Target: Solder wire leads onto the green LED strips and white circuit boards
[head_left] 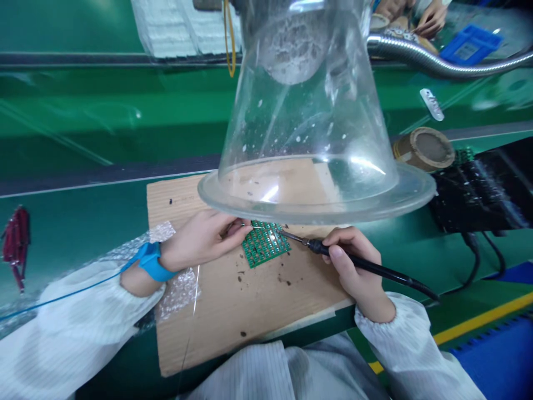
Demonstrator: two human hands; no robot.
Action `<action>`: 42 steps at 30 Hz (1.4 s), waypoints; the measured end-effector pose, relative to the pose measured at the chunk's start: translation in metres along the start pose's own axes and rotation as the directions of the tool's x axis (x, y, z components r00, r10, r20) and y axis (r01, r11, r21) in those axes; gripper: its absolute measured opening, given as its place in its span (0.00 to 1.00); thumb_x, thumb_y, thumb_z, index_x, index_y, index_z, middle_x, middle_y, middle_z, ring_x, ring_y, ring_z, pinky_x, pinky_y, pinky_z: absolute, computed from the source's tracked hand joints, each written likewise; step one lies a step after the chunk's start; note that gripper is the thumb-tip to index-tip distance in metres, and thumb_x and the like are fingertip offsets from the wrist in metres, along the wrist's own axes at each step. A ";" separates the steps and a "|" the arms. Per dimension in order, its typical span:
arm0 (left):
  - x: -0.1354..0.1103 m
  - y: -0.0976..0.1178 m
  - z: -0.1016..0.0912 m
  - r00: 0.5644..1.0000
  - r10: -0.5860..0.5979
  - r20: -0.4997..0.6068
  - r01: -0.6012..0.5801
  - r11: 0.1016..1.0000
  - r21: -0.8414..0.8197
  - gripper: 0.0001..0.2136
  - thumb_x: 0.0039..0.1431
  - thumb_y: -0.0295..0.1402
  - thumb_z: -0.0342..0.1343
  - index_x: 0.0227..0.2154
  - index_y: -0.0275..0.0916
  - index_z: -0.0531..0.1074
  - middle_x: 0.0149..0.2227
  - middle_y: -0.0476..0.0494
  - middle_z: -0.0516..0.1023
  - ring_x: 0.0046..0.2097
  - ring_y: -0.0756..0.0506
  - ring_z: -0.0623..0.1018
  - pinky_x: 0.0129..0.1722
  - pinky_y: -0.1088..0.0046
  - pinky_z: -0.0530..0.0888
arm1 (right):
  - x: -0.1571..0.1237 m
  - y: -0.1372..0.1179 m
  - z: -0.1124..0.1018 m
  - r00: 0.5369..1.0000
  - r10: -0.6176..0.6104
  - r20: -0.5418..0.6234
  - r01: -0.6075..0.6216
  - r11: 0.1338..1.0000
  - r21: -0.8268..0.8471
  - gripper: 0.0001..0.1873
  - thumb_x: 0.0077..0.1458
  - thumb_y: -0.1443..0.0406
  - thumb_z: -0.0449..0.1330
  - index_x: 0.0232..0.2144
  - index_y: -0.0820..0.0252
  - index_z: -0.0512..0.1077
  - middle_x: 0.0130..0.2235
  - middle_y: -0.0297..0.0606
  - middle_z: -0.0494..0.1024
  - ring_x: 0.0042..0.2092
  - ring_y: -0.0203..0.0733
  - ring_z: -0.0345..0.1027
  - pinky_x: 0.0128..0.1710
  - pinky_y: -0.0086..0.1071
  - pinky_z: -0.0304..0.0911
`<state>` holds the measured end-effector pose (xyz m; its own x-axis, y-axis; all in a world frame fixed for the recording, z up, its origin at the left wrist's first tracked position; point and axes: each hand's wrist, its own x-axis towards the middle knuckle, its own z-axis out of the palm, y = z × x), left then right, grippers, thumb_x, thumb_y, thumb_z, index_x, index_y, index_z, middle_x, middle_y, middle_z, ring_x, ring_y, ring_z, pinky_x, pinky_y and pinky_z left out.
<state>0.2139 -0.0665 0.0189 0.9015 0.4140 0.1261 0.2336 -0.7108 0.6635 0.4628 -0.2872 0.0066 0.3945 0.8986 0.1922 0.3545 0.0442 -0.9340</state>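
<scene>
A clear plastic fume hood (308,111), speckled with residue, hangs over the green bench (83,222). A corrugated metal hose (416,55) runs off from the hood's top to the right. Under the hood's rim lies a scorched cardboard sheet (233,311), with bubble wrap (179,289) at its left edge. Just right of the rim sits a cardboard tape core (423,148), then a black tray (478,194) with black cables (478,261) trailing from it. A white label (432,104) lies above the core. Far right of the hood's top are a blue tray (470,45) and a co-worker's hands (431,19). Well left of the hood lies a red bundle (15,241).
</scene>
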 end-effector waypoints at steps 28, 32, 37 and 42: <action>0.000 0.001 -0.001 1.000 -0.002 -0.002 0.003 0.999 0.052 0.14 0.74 0.40 0.52 0.33 0.40 0.72 0.26 0.51 0.75 0.27 0.49 0.73 0.30 0.71 0.66 | 0.002 0.001 0.001 1.000 0.001 0.008 -0.001 1.000 0.023 0.02 0.71 0.63 0.65 0.43 0.54 0.76 0.34 0.31 0.77 0.29 0.34 0.72 0.28 0.27 0.67; 0.001 0.000 -0.001 0.999 0.041 -0.020 -0.041 0.999 0.028 0.10 0.73 0.36 0.53 0.35 0.39 0.72 0.25 0.54 0.71 0.26 0.51 0.70 0.28 0.72 0.63 | 0.002 0.001 0.001 1.000 0.000 0.017 -0.001 1.000 0.024 0.02 0.70 0.63 0.65 0.44 0.53 0.76 0.33 0.31 0.77 0.29 0.34 0.72 0.29 0.27 0.67; 0.001 0.001 -0.001 0.998 0.058 -0.025 -0.057 0.998 0.024 0.08 0.73 0.35 0.54 0.36 0.39 0.72 0.25 0.55 0.70 0.24 0.52 0.66 0.28 0.73 0.61 | 0.002 0.002 0.001 1.000 -0.006 0.012 0.006 1.000 0.023 0.02 0.70 0.63 0.65 0.44 0.54 0.76 0.35 0.33 0.78 0.30 0.35 0.73 0.29 0.27 0.68; 0.000 0.000 -0.001 0.999 0.040 -0.020 -0.040 0.999 0.025 0.09 0.73 0.35 0.55 0.36 0.39 0.73 0.25 0.55 0.70 0.25 0.52 0.68 0.28 0.73 0.62 | 0.002 0.002 0.001 1.000 -0.002 0.008 0.002 1.000 0.023 0.03 0.70 0.63 0.65 0.44 0.54 0.76 0.34 0.32 0.78 0.30 0.34 0.73 0.30 0.26 0.68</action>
<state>0.2139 -0.0657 0.0195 0.9025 0.3967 0.1678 0.2066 -0.7405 0.6396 0.4635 -0.2851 0.0044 0.3871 0.9019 0.1916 0.3354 0.0558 -0.9404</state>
